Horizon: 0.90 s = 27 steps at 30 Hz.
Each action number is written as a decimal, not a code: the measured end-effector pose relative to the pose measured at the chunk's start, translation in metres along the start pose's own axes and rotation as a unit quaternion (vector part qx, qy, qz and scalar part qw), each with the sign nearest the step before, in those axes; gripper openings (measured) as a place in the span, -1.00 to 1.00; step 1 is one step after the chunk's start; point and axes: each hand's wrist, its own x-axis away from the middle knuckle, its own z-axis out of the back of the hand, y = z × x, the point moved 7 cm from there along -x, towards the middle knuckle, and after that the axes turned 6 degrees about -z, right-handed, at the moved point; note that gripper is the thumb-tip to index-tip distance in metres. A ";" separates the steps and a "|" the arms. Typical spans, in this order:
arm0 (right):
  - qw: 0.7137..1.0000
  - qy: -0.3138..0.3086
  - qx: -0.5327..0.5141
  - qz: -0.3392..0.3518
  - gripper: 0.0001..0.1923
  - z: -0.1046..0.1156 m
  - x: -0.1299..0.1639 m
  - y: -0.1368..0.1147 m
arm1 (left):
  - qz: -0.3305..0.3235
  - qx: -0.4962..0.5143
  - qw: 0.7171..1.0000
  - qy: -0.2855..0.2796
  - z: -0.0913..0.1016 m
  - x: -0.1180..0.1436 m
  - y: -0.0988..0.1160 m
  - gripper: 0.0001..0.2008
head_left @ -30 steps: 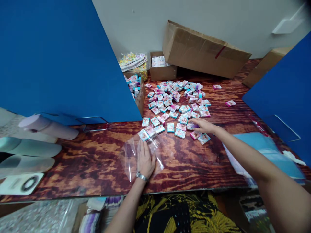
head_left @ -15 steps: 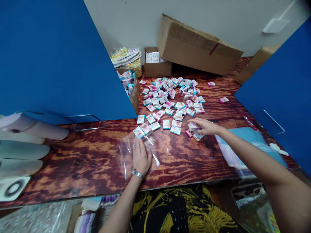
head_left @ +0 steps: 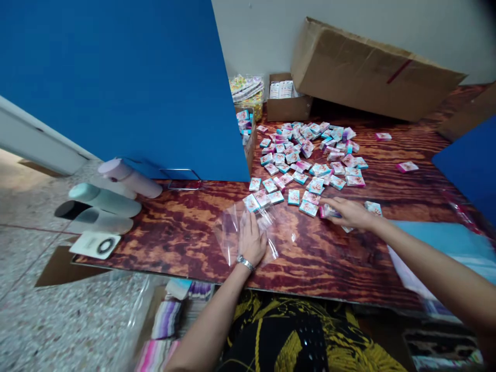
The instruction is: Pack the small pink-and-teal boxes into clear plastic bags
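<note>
"What's underneath?"

"A wood-grained counter (head_left: pixel 186 227), with clear plastic film (head_left: pixel 228 232) near its front edge."

"The hands?"

"The left hand (head_left: pixel 251 243) lies flat on the film, fingers straight, not gripping; the right hand (head_left: pixel 351 213) has its fingers clamped on a small printed box (head_left: pixel 330 211) beside other loose ones."

"What might go wrong?"

"Lifting the left hand could let the film slip; a careless sweep could knock neighbouring boxes (head_left: pixel 309 207) askew."

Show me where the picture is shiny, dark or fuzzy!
In the head view, bright white glints streak the clear plastic bag under the left hand; in the head view, dark shadow lies under the tilted cardboard box, and the top-right corner goes black; also in the head view, the little boxes look soft, their small print too fuzzy to read.
</note>
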 end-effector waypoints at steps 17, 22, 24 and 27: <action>0.991 0.044 -0.122 0.023 -0.32 0.019 0.027 -0.025 | -0.012 0.031 0.999 0.029 0.004 -0.005 0.000 -0.23; 0.990 0.066 -0.116 0.037 -0.43 0.016 0.031 -0.030 | -0.011 0.016 1.000 0.022 0.003 -0.005 0.001 -0.25; 0.989 0.079 -0.116 0.037 -0.45 0.017 0.033 -0.030 | -0.012 0.014 1.000 0.021 0.004 -0.005 0.001 -0.25; 0.988 0.104 -0.109 0.030 -0.44 0.020 0.037 -0.027 | -0.011 0.021 0.999 0.023 0.004 -0.005 0.001 -0.25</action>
